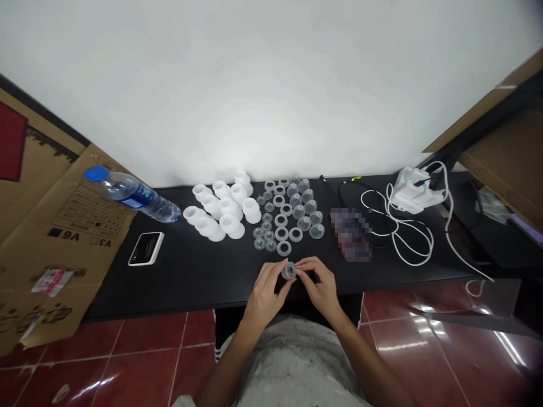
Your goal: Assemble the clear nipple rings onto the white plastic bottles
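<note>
Close to the table's front edge, my left hand (266,289) grips the side of a small translucent round cap-like part (289,271) between thumb and fingers. My right hand (319,282) pinches the same part from the other side; its fingertips meet at the rim. Fingers cover some of the part. Just beyond my hands lie translucent rings (284,249) in columns. To their left are several small clear nipple-like discs (270,246), and to their right several clear domed caps (317,232). Further left stands a group of white flared cups (231,226).
A water bottle (139,198) and a white-framed device (146,249) lie at the left beside a cardboard box (80,226). A blurred-out object (351,234), looped white cable (409,263) and white adapter (418,189) lie to the right. A wall backs the black table (182,288).
</note>
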A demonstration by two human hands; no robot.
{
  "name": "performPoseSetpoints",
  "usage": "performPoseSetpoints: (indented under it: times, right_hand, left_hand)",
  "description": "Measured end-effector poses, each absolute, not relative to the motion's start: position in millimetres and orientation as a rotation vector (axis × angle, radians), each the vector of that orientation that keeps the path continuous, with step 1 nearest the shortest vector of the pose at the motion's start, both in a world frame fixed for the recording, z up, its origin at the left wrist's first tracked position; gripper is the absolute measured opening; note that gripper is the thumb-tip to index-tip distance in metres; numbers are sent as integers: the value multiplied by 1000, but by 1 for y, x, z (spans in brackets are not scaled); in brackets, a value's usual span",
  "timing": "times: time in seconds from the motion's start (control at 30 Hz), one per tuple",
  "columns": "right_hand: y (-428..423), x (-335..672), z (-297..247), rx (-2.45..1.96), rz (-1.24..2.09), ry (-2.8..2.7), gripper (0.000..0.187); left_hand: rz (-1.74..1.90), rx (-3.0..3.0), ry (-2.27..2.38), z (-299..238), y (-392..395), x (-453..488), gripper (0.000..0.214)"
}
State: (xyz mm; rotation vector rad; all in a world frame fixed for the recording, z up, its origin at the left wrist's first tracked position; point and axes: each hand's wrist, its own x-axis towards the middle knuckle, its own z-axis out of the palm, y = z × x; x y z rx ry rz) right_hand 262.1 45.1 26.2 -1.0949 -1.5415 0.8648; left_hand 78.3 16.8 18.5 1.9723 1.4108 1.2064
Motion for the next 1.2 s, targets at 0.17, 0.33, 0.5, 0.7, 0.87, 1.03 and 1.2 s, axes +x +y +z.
performPoseSetpoints:
  times: [0.17,0.33,0.5,0.7,0.87,1.03,1.2]
  right_hand:
    - [41,260,26,-1076,821,-1560,9]
    - [41,259,25,-1097,811,-1544,7]
    - [46,261,24,-1178,888,-1446,17]
    - [52,263,27,-1257,1028,-1356,25]
    - [60,268,28,-1234,1128,-1450,31]
    - [70,272,30,-1230,1177,-1535,35]
    - [74,276,31,-1207,1113,-1462,31]
  left_hand:
    - [1163,2027,1480,17,18,79,47]
    - [1087,2164,1477,18,19,78,50]
    - [1118,2068,1508,22,19,76,41]
    - [1307,1819,1520,16,18,71,22]
    - [1393,1694,1509,14,20,69,21]
    - [1442,1596,1578,13,21,69,24]
    - [1492,1496,1620,11,21,68,26]
